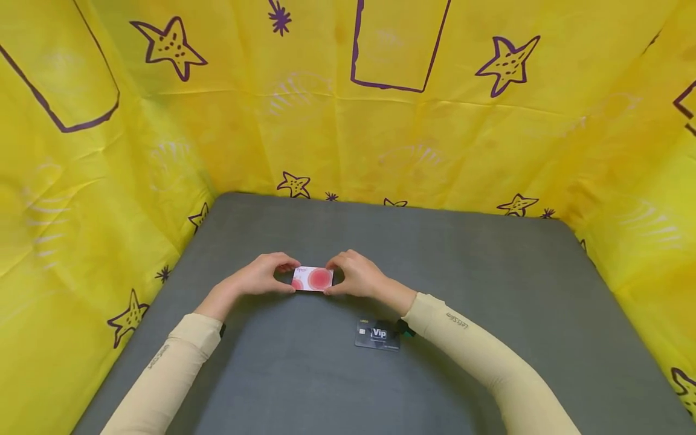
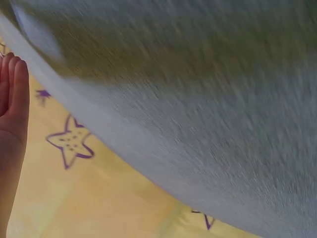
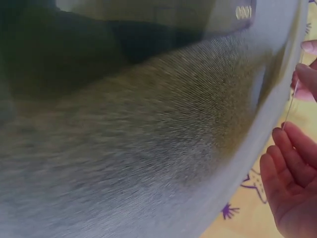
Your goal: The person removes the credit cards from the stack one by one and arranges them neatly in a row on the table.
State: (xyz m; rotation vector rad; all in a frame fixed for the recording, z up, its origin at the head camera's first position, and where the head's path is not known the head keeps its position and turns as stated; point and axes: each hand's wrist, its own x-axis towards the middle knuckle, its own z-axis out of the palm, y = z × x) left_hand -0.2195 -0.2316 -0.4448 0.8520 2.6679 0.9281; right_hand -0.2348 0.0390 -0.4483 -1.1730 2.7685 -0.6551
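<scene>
A white card with red and pink circles (image 1: 319,279) is held between both hands in the head view. My left hand (image 1: 266,275) pinches its left end between thumb and fingers. The thumb and fingers of my right hand (image 1: 356,276) pinch its right end. In the right wrist view the card shows only as a thin edge between fingertips at the right side. A dark card marked "Vip" (image 1: 377,336) lies on the table near my right wrist. Part of that dark card (image 3: 218,17) fills the top of the right wrist view.
The grey tabletop (image 1: 283,374) extends around both arms. Yellow cloth (image 1: 326,139) printed with purple starfish hangs behind the table and along both sides. A dark band sits at each wrist, beside the pale sleeves (image 1: 478,344).
</scene>
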